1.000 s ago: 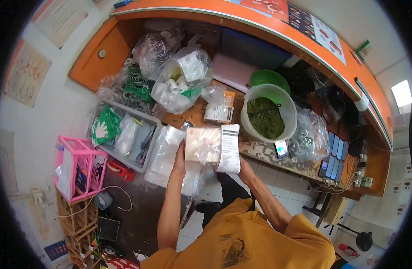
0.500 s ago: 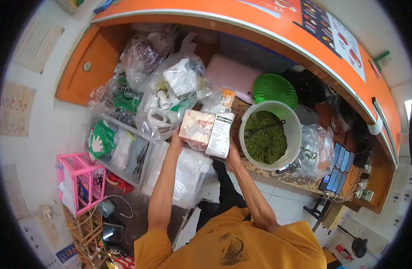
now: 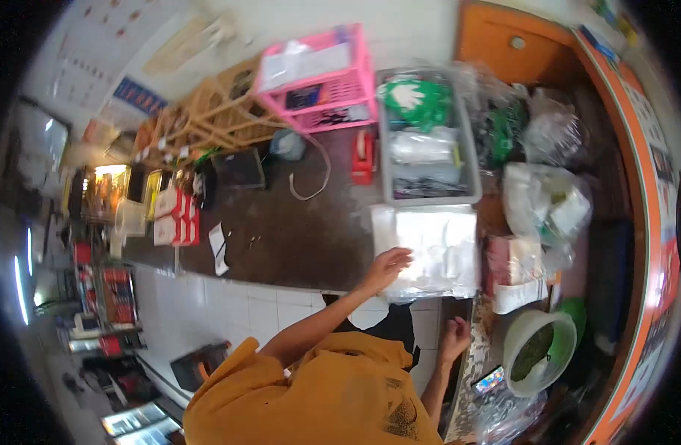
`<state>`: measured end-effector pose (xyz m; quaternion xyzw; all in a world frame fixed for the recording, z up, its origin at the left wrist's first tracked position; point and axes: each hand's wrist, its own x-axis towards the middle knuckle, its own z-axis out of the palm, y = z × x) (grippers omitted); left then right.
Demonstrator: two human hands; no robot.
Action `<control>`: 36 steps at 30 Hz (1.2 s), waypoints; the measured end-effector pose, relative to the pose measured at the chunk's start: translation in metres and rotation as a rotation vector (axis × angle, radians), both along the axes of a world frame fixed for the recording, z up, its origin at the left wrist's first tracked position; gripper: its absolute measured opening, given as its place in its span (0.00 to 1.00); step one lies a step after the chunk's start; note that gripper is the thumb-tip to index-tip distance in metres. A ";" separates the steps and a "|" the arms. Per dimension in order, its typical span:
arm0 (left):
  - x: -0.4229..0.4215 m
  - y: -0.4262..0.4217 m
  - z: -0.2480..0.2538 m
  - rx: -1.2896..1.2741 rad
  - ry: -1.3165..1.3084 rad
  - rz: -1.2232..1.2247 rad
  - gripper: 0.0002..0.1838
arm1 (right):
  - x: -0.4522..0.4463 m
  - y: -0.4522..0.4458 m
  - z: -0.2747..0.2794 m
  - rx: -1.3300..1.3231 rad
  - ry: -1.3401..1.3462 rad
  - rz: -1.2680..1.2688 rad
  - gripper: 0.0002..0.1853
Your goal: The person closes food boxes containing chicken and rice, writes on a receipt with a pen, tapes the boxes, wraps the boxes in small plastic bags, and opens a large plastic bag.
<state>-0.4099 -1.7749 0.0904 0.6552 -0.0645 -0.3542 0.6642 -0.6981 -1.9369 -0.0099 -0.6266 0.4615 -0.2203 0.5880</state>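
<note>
My left hand (image 3: 389,268) reaches over the near-left part of a stack of flat clear plastic bags (image 3: 444,230), fingers extended and a little bent, with nothing held. Whether the fingertips touch the plastic I cannot tell. My right hand (image 3: 455,337) is off the counter's edge, empty, its fingers loosely curled and apart. Right of the bag stack, a packaged box (image 3: 524,259) with a white printed receipt (image 3: 520,295) rests on the worn counter. Behind it lies a clear bag of packed items (image 3: 544,196).
A grey tray (image 3: 429,194) holds a green glove pack and plastic bags. Left of it are a red tape dispenser (image 3: 363,157) and a pink basket (image 3: 366,81). A white tub of green shredded leaves (image 3: 533,356) and a lit phone (image 3: 489,380) are at right. Red-and-white boxes (image 3: 179,216) stand far left.
The box with the receipt has left both hands and is on the counter. My view has swung left, and my left hand has moved over to the plastic bag stack.
</note>
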 end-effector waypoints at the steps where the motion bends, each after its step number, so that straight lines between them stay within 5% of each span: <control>1: -0.001 0.046 0.003 0.157 -0.082 0.037 0.12 | 0.032 0.013 0.025 -0.098 -0.014 0.089 0.11; 3: -0.007 0.151 -0.009 0.061 0.214 0.268 0.12 | 0.098 0.033 0.084 -0.214 0.054 0.218 0.15; 4: -0.013 0.200 -0.022 0.117 0.196 0.386 0.13 | 0.126 0.036 0.096 -0.300 0.301 0.298 0.19; 5: -0.012 0.249 -0.013 -0.255 0.284 0.356 0.17 | 0.151 0.038 0.096 -0.447 0.265 0.367 0.25; 6: -0.016 0.288 -0.009 0.231 0.140 0.380 0.21 | 0.172 0.042 0.091 -0.648 0.255 0.484 0.32; 10: -0.016 0.427 -0.016 0.308 0.213 0.617 0.17 | 0.193 0.062 0.070 -0.748 0.653 0.732 0.46; 12: -0.012 0.477 -0.014 0.334 0.256 0.718 0.16 | 0.192 0.067 0.095 -0.641 0.686 0.752 0.40; 15: -0.013 0.491 -0.010 0.374 0.235 0.690 0.15 | 0.180 0.035 0.050 -0.835 0.860 0.913 0.30; 16: -0.014 0.489 -0.017 0.361 0.239 0.658 0.15 | 0.186 0.022 0.054 -0.979 0.726 0.832 0.18; 19: -0.007 0.398 -0.003 0.273 0.100 0.217 0.15 | 0.231 -0.004 0.105 -1.224 0.600 0.665 0.03; 24: -0.012 0.169 0.013 0.049 -0.141 -0.434 0.15 | 0.271 -0.016 0.140 -1.211 0.376 0.491 0.07; 26: -0.027 0.083 -0.040 0.018 -0.584 -0.574 0.26 | 0.266 -0.013 0.132 -1.174 0.340 0.500 0.06; 28: -0.027 0.013 -0.067 0.042 -0.741 -0.532 0.37 | 0.246 0.011 0.150 -1.194 0.228 0.414 0.06; 30: 0.014 -0.040 -0.056 0.552 -0.330 -1.008 0.42 | 0.208 0.031 0.150 -1.143 0.227 0.357 0.10; 33: 0.033 -0.060 -0.040 0.161 -0.507 -0.607 0.41 | 0.155 0.035 0.099 -0.781 0.244 0.499 0.11; 36: 0.045 -0.066 -0.044 0.058 -0.561 -0.546 0.40 | 0.147 0.009 0.028 -0.731 0.257 0.638 0.13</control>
